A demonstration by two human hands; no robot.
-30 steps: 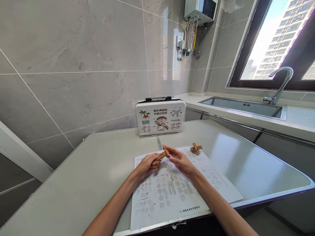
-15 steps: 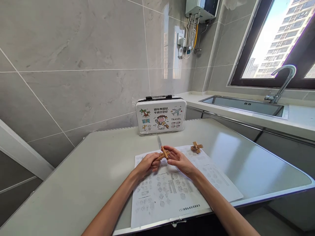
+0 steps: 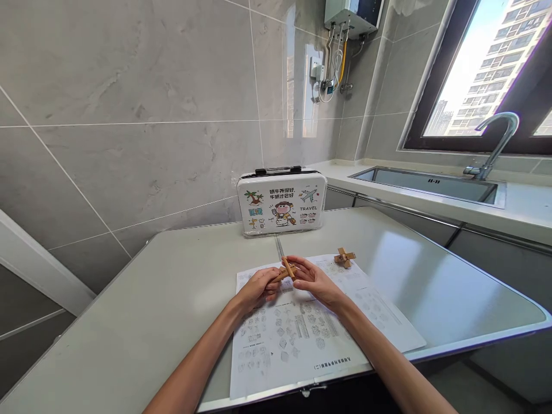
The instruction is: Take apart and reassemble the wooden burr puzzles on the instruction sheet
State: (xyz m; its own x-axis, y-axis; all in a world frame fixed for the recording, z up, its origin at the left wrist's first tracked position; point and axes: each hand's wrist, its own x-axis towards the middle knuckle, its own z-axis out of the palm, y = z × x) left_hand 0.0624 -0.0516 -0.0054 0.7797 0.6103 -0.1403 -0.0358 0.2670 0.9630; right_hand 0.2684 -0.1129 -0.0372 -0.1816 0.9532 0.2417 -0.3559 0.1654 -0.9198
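Observation:
Above the printed sheet, both hands meet around small wooden puzzle sticks. My left hand pinches a wooden stick that points up and to the right. Crossing it is another wooden stick, which my right hand grips between thumb and fingertips at its two ends. The two sticks touch in a cross; how they fit together is too small to tell. A joined wooden cross-shaped piece lies on the sheet's far right corner, apart from the hands.
A white carry case with cartoon prints stands upright at the back of the folding table. On the right are a counter with a sink and a tap. A tiled wall rises behind the table.

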